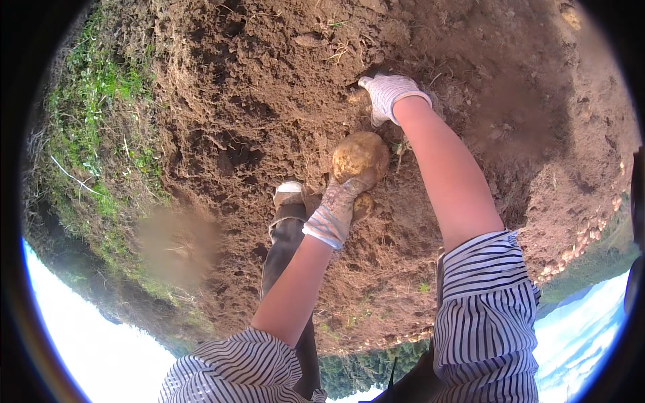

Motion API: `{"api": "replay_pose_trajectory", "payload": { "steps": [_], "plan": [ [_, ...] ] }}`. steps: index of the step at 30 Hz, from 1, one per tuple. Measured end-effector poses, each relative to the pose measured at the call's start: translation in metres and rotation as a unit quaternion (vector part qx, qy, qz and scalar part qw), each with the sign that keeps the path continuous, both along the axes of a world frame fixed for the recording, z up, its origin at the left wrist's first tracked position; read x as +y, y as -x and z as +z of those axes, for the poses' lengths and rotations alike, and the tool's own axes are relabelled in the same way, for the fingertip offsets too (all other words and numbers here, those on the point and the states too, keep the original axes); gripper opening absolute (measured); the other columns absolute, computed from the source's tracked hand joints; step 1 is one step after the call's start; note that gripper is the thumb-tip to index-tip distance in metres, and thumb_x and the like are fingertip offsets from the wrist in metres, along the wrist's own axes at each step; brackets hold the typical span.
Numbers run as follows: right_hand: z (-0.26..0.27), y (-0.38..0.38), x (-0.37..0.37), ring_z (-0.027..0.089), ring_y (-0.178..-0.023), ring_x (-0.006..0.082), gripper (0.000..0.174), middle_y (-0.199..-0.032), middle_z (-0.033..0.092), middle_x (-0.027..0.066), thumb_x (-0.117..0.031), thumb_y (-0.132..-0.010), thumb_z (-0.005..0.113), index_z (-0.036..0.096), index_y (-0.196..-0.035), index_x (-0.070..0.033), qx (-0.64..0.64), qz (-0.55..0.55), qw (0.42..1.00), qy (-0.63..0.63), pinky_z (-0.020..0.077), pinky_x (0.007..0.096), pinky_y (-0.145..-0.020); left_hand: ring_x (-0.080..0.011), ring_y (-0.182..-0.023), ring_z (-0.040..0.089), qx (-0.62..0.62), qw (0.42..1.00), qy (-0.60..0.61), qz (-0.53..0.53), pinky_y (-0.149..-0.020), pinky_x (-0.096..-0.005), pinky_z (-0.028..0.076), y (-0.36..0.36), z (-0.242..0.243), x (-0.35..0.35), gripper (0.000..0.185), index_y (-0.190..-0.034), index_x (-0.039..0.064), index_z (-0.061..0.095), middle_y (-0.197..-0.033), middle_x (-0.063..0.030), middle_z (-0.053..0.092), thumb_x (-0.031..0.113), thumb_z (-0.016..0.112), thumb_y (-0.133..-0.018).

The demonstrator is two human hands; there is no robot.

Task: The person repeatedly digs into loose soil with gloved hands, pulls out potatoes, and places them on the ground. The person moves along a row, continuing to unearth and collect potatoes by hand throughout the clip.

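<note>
A large soil-dusted potato [361,157] is gripped from its near side by my left hand [336,206], which wears a dirty knitted glove. Just right of that glove's wrist lies a smaller potato [363,205]. Farther out, my right hand [390,96], in a pale striped glove, reaches down to the loose brown soil. Its thumb and fingers are spread around a partly covered, soil-coloured lump [359,98] that may be another potato. Some of its fingertips are hidden, so a firm hold on the lump cannot be made out.
Loose tilled soil [252,101] with roots surrounds the hands. My shoe [289,191] stands left of my left hand. Green grass and weeds [101,90] edge the soil at the left. A row of potatoes [579,247] lies at the far right.
</note>
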State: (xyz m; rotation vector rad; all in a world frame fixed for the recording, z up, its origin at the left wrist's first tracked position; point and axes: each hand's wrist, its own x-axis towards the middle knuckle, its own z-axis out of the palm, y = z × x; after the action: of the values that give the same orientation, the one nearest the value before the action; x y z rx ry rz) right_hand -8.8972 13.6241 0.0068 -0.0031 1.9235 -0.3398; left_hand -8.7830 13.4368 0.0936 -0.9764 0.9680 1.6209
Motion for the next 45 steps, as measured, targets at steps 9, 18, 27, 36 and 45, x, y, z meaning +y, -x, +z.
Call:
{"api": "replay_pose_trajectory", "payload": {
  "steps": [9,18,27,36,45],
  "plan": [
    [0.014,-0.063,0.073,0.061,-0.100,0.0275,0.079,-0.118,0.056,0.0220,-0.022,-0.082,0.070,0.024,-0.143,-0.007,0.055,-0.773,0.529,0.345,0.0569,0.0357,-0.071,-0.0188,-0.086,0.064,0.019,0.996,-0.022,0.081,-0.069,-0.0312,0.059,0.009,-0.076,0.024,0.057,-0.123,0.004,0.051,-0.106,-0.0084,0.062,0.033,0.074,-0.080],
    [0.051,-0.118,0.036,0.060,-0.093,0.0206,0.091,-0.116,0.058,0.0187,0.005,-0.076,0.069,0.019,-0.149,-0.018,-0.094,-0.728,0.527,0.428,0.0514,0.0397,-0.079,-0.0165,-0.082,0.063,0.147,0.978,0.073,-0.127,-0.063,-0.0261,0.053,-0.024,-0.055,-0.060,0.061,-0.126,0.004,0.051,-0.112,-0.0087,0.063,0.041,0.070,-0.081],
    [0.202,-0.417,0.151,0.060,-0.100,0.0236,0.053,-0.116,0.060,0.0126,-0.017,-0.084,0.066,0.046,-0.131,-0.003,-0.046,-0.802,0.389,0.451,0.0525,0.0323,-0.083,-0.0155,-0.087,0.061,0.309,0.618,-0.110,-0.715,-0.065,-0.0295,0.054,-0.125,0.059,0.064,0.059,-0.127,0.006,0.047,-0.106,-0.0095,0.059,0.011,0.071,-0.073],
    [0.390,-0.791,0.374,0.056,-0.111,0.0312,0.084,-0.123,0.054,0.0199,-0.064,-0.079,0.061,0.040,-0.132,-0.002,0.230,-0.961,0.031,0.149,0.0567,0.0438,-0.082,-0.0226,-0.126,0.041,-0.046,0.782,-0.449,-0.431,-0.100,-0.0337,0.044,-0.488,0.195,0.474,0.082,-0.143,0.011,0.024,-0.142,-0.0101,0.032,0.028,0.071,-0.079],
    [0.365,-0.868,0.473,0.063,-0.096,0.0304,0.027,-0.100,0.068,0.0084,-0.039,-0.094,0.055,0.063,-0.098,-0.014,0.265,-0.962,-0.030,0.067,0.0530,0.0438,-0.080,-0.0272,-0.141,0.023,0.059,0.781,-0.268,-0.561,-0.111,-0.0400,0.029,-0.384,0.216,0.576,0.092,-0.151,0.015,0.011,-0.155,-0.0117,0.018,0.057,0.059,-0.084]
  ]
}}
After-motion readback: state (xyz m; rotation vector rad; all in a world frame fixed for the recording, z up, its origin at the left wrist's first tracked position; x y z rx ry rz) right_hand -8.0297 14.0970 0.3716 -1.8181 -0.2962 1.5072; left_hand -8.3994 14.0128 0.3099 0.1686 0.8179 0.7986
